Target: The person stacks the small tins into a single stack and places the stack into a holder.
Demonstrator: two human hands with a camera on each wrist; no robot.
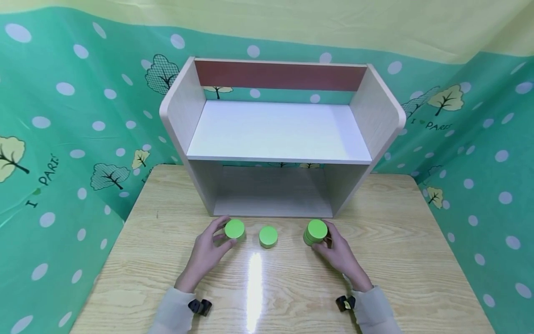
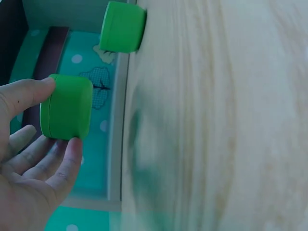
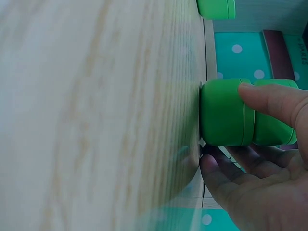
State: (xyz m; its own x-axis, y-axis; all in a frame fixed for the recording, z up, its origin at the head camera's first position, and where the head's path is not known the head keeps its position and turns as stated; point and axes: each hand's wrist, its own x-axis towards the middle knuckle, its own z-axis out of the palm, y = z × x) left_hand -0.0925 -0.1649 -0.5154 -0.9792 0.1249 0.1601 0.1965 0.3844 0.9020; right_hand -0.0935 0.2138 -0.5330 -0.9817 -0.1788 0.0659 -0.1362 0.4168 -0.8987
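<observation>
My left hand (image 1: 208,248) holds a small round green lidded container (image 2: 67,107) between thumb and fingertips. In the left wrist view this container is raised off the table. My right hand (image 1: 339,250) is at a stack of two similar containers; its thumb lies on the lower container (image 3: 225,113) near the lid seam, with fingers curled around the far side. The upper container (image 3: 275,113) sits on top of that one, and the lower one stands on the table. Between the hands, another green container (image 1: 268,236) stands alone on the table.
A two-level white shelf (image 1: 277,132) with a reddish-brown back strip (image 1: 281,75) stands just behind the containers. The light wood table (image 1: 137,278) extends to both sides. A green dotted curtain (image 1: 54,139) hangs around the table.
</observation>
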